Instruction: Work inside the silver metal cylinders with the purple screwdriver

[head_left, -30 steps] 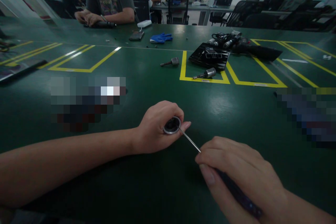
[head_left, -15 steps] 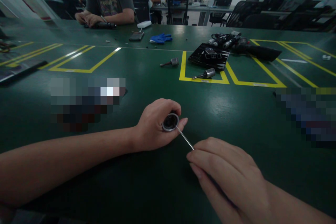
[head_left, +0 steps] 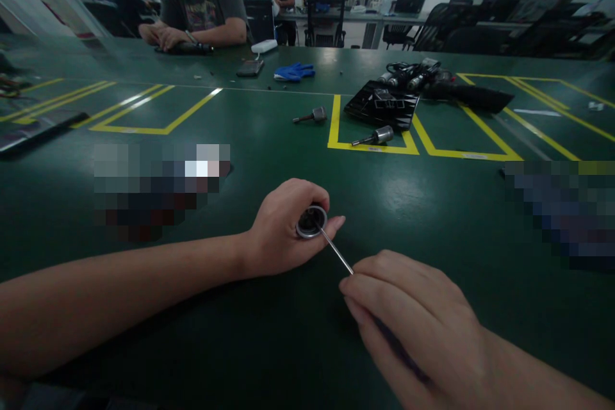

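From here, the left hand (head_left: 283,230) curls its grip fully round a metal cylinder (head_left: 307,223) over the desk (head_left: 432,224) — open end facing the right hand (head_left: 418,320), seemingly so the thin-shafted tool (head_left: 336,251) can reach inside. The right grip pinches that tool well forward — probably for steadier aim.

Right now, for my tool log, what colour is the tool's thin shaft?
The thin shaft is silvery, seen best in the head view.

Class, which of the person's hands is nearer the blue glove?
Left. The left hand lies this side of the blue glove; the right hand lies farther away, to the right.
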The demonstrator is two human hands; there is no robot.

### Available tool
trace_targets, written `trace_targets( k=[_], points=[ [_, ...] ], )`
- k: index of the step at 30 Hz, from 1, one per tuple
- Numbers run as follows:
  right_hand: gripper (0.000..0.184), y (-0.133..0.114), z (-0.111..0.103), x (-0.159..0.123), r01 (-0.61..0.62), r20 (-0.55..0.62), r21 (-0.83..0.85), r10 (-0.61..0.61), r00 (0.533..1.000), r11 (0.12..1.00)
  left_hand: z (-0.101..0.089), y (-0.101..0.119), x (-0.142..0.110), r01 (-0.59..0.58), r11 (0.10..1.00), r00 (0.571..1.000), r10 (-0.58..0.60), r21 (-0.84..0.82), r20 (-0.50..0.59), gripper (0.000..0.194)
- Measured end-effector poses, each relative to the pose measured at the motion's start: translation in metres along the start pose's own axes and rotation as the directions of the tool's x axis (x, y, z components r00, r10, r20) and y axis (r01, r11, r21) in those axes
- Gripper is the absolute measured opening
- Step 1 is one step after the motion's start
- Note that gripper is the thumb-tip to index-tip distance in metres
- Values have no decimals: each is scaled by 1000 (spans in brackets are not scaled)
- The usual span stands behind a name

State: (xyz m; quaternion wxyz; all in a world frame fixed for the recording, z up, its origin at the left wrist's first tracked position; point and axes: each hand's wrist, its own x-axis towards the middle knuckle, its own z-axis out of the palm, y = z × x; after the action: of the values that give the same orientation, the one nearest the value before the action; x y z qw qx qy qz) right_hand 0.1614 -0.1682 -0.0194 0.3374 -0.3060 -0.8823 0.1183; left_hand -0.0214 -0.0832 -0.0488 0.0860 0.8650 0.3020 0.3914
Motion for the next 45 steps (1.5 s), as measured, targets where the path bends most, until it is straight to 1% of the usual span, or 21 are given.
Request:
trace_targets(
  k=[4,5,7,9,11,13,14,16,19,22,25,28,30,33,36,41,43,45],
  points=[
    [16,3,0,-2,-21,-54,48,23,998,999,-1,-1,2,-11,1000,997,13,-24,76,17],
    [15,3,-1,-1,-43,-62,73,47,997,996,-2,-2,3,-8,999,996,12,-37,89,19],
    [16,0,-6,1,-125,-54,141,134,989,982,-4,-1,4,10,998,996,-5,-61,89,22],
    [19,-4,-12,7,-223,-67,193,239,969,956,-7,-1,4,37,996,997,-32,-77,67,21],
    [16,-11,-19,17,-304,-114,218,333,936,927,-11,0,4,36,995,998,-31,-97,49,19],
    [10,-17,-24,29,-350,-163,230,390,906,908,-15,0,3,24,992,999,-19,-123,37,17],
    [7,-19,-25,35,-357,-181,225,399,899,907,-18,1,3,13,990,1000,-9,-140,27,16],
    [6,-23,-26,45,-337,-218,188,373,902,923,-22,1,3,1,985,1000,1,-174,12,15],
    [13,-24,-21,53,-257,-283,108,278,918,960,-26,1,2,2,975,1000,-1,-224,5,16],
    [10,-23,-12,50,-161,-304,128,193,933,979,-27,-2,1,-13,969,1000,9,-248,-18,17],
    [11,-22,-3,42,-96,-277,137,132,952,986,-26,-4,0,-43,970,999,35,-238,-37,19],
    [15,-22,5,36,-82,-241,99,103,965,992,-26,-5,-2,-10,980,1000,6,-201,-24,20],
    [19,-21,9,34,-76,-234,110,101,967,991,-26,-5,-4,6,986,1000,-7,-167,-3,18],
    [21,-18,13,33,-79,-260,176,124,958,981,-26,-6,-4,-33,988,999,35,-151,8,19],
    [20,-13,17,32,-112,-294,283,197,935,953,-25,-8,-4,-60,984,998,56,-165,-27,22],
    [16,-9,22,28,-226,-285,496,403,870,838,-25,-12,-2,-41,978,998,32,-205,-46,23],
    [14,-9,23,28,-243,-272,534,438,857,809,-26,-12,-2,-35,976,998,25,-217,-49,24],
    [14,-10,24,28,-249,-259,559,452,854,791,-27,-12,-3,-32,974,999,21,-224,-51,24]
  ],
)
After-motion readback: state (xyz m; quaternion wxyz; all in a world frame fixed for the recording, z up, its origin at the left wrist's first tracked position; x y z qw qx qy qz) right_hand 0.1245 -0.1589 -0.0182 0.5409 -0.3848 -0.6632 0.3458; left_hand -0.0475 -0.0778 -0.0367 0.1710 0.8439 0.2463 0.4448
